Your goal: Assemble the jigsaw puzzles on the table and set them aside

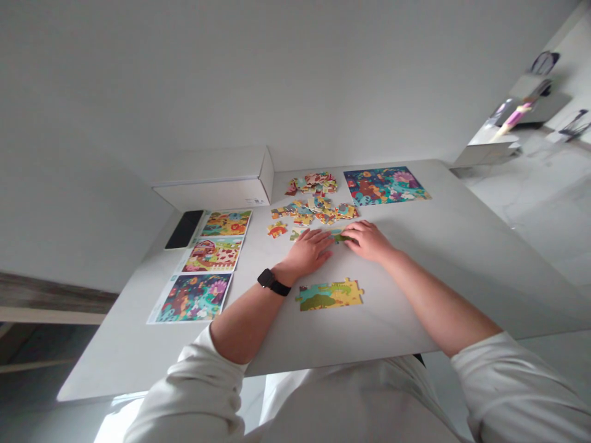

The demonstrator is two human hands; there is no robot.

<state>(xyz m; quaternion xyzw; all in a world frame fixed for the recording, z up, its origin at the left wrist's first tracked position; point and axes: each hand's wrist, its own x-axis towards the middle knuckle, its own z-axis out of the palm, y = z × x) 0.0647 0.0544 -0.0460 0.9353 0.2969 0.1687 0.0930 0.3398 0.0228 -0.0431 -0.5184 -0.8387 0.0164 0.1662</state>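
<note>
Head view: right fingers [353, 234] at puzzle pieces [339, 236]

The small green-and-teal cardboard puzzle pieces [338, 235] are partly covered by the fingertips of the bare left hand [310, 252] and the bare right hand [367, 240], so their full outline and any grip on them cannot be made out. In the mottled yellow-and-orange cardboard heap [318, 210], many pieces are hidden by others. The print on the long white cardboard box [207, 192] is too small to be read. The pink-and-cream elongated object [514, 120] is blurred, and both rolled white fabric sleeves [194, 394] are cut off by the bottom edge
</note>
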